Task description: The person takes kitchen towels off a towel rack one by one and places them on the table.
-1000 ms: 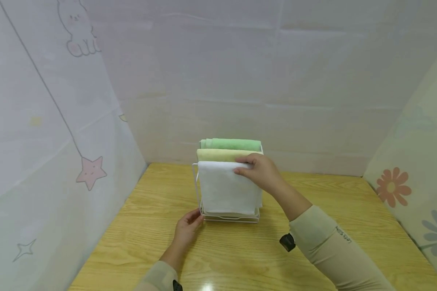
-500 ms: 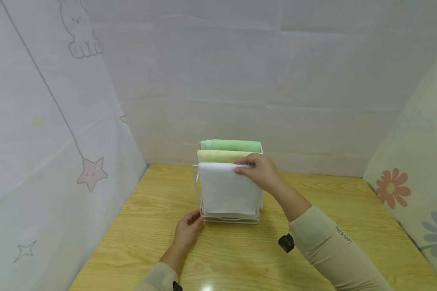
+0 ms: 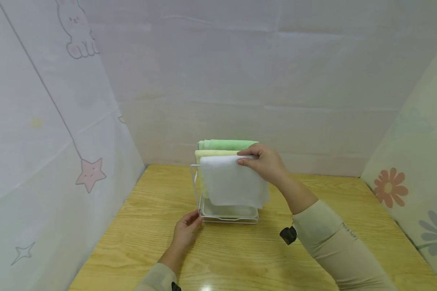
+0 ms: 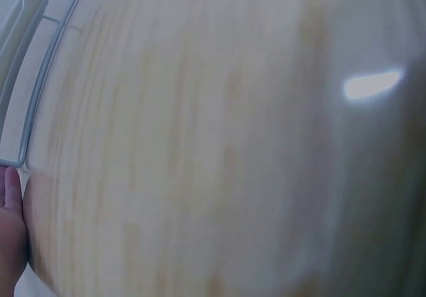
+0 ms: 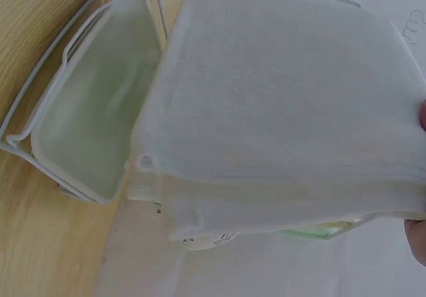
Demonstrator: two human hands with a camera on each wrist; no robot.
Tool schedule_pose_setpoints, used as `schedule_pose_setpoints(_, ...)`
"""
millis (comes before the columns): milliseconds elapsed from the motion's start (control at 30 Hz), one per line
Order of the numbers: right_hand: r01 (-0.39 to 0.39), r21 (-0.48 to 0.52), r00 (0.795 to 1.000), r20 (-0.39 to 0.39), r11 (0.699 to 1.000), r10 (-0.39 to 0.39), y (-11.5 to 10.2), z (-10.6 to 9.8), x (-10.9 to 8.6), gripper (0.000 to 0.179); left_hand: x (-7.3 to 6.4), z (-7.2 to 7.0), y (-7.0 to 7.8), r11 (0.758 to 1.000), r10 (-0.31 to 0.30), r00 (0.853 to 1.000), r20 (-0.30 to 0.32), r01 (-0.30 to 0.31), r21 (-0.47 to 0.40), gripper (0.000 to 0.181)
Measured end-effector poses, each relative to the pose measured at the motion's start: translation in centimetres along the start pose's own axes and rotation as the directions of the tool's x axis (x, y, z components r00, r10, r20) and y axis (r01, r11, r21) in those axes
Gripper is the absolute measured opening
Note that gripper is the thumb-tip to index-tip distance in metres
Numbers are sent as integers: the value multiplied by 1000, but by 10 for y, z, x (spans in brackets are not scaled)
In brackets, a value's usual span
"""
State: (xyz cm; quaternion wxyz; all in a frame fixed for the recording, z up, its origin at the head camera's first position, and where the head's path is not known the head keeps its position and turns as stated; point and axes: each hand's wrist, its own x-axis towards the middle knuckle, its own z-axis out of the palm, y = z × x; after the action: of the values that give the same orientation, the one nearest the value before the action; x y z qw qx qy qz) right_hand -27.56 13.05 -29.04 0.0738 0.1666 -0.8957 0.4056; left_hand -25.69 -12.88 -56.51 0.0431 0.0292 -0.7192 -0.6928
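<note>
In the head view my right hand (image 3: 266, 163) pinches the top edge of a folded white towel (image 3: 233, 182), thumb in front and fingers behind. The towel hangs down, its lower edge above a pale tray (image 3: 231, 211) in the base of a white wire rack (image 3: 195, 188). Folded yellow (image 3: 215, 153) and green (image 3: 233, 144) towels hang behind it on the rack. At the rack's lower left corner, my left hand (image 3: 186, 229) holds the frame between thumb and fingers. Most of that hand lies outside the left wrist view. In the right wrist view the white towel (image 5: 279, 90) shows beside the tray (image 5: 93, 110).
The rack stands on a wood-grain table (image 3: 149, 194). Printed cloth walls surround it: a plain one (image 3: 218, 81) at the back, one with a pink star (image 3: 90, 174) at the left, one with flowers (image 3: 390, 185) at the right.
My right hand has lifted the white towel up and slightly right, away from the rack's front. More of the tray and yellow towel shows. The left hand stays at the rack's corner.
</note>
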Motion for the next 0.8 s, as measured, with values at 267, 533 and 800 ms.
schedule_pose_setpoints(267,-8,-9,1000,1,1000,8,-15,-18,3,26,2,0,-2,1000,15,1000,1,-15,-21,38)
schedule_pose_setpoints(533,-23,41,999,-38,999,24,-29,-38,7,30,-1,0,2,1000,9,1000,3,-9,-22,40)
schedule_pose_setpoints(800,-9,66,991,-132,998,17,-52,-59,8,31,2,1,2,1000,-21,1000,-2,21,-12,39)
